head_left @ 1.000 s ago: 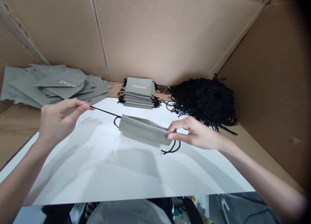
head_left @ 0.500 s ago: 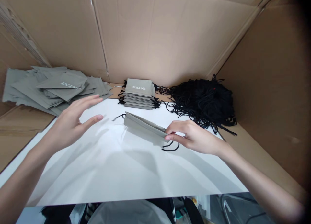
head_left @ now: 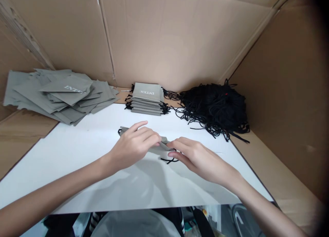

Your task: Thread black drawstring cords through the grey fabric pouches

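Leftmost, a loose heap of flat grey pouches (head_left: 59,95) lies on cardboard at the edge of the white bench (head_left: 77,154), well apart from the hands. Nearer the middle, the left hand (head_left: 135,144) lies palm down, fingers loosely spread, on a grey drawstring pouch (head_left: 164,144) flat on the bench, while the right hand (head_left: 197,154) pinches that pouch's right end beside its black cord (head_left: 168,160). Behind them stands a neat stack of INTEX pouches (head_left: 147,98), then a tangled pile of black cords (head_left: 216,105) at the right.

Bright, even light; soft shadows under the hands; dark vignetted right edge.
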Motion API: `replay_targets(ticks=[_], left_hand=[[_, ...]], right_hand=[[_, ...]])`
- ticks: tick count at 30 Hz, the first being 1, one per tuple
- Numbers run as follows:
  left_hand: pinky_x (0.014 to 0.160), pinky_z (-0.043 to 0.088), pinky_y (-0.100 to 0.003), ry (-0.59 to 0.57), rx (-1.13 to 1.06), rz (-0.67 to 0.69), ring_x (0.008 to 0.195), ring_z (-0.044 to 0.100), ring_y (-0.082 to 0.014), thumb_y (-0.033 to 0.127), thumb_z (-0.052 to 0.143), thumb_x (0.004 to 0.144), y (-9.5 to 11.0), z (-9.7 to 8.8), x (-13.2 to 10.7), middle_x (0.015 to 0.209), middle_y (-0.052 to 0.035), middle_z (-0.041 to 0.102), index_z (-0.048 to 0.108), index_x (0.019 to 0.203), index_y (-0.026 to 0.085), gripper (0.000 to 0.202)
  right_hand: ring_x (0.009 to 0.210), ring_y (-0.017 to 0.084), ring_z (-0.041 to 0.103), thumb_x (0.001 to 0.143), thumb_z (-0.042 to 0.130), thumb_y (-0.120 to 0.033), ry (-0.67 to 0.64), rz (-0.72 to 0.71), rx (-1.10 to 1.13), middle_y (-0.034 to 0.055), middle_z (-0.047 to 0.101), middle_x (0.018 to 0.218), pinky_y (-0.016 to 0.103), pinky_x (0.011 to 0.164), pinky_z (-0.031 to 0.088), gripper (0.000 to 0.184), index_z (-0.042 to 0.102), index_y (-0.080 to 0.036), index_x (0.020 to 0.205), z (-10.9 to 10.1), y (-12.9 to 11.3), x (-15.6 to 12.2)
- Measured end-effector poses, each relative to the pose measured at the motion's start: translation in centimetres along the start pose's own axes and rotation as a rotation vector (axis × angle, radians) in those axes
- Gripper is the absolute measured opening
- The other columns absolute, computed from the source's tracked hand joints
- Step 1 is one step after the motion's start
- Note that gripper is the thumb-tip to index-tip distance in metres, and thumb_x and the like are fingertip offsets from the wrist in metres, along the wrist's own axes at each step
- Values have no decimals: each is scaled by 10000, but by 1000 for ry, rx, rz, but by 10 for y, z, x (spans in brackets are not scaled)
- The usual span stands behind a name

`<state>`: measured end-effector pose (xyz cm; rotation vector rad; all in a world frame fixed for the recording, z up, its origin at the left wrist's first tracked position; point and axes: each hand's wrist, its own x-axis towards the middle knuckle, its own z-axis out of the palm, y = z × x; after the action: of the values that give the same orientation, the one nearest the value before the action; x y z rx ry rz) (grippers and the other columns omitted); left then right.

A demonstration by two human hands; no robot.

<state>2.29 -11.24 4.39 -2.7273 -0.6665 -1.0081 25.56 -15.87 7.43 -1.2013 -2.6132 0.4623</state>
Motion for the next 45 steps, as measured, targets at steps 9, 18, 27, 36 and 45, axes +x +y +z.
replay_targets(ticks=[9,18,27,36,45], left_hand=[[977,509,-388,40,-16,52,860,671,-159,-20,451,918,-22,7,-16,953,-41,731,605,1003,184,270],[1057,432,-402,-58,-204,-72,813,678,-152,219,575,965,-16,9,-13,916,-11,737,656,962,190,86],[951,532,-309,-14,-58,87,812,713,-138,64,502,956,-10,17,-16,923,15,773,671,948,182,207],[834,589,-291,129,-80,133,802,699,-155,78,500,970,14,35,-10,916,-28,768,641,984,134,153],[855,585,-303,143,-55,138,829,699,-159,67,483,973,7,35,-7,934,-32,769,643,1003,130,175]], right_hand=[[1112,226,643,1030,464,-353,35,208,85,70,636,1303,346,895,526,495,329,-304,1504,1,9,-48],[676,144,602,1042,391,-260,233,380,204,2,639,795,255,635,458,214,590,-220,975,28,14,-55],[675,132,587,1044,371,-256,283,352,285,0,609,773,235,639,447,238,584,-205,951,41,7,-48],[662,125,566,1037,390,-263,297,328,387,-10,610,760,222,654,440,239,576,-205,898,54,-6,-24],[618,136,545,983,520,-455,332,508,382,-9,630,747,221,545,422,239,556,-218,983,42,2,-36]])
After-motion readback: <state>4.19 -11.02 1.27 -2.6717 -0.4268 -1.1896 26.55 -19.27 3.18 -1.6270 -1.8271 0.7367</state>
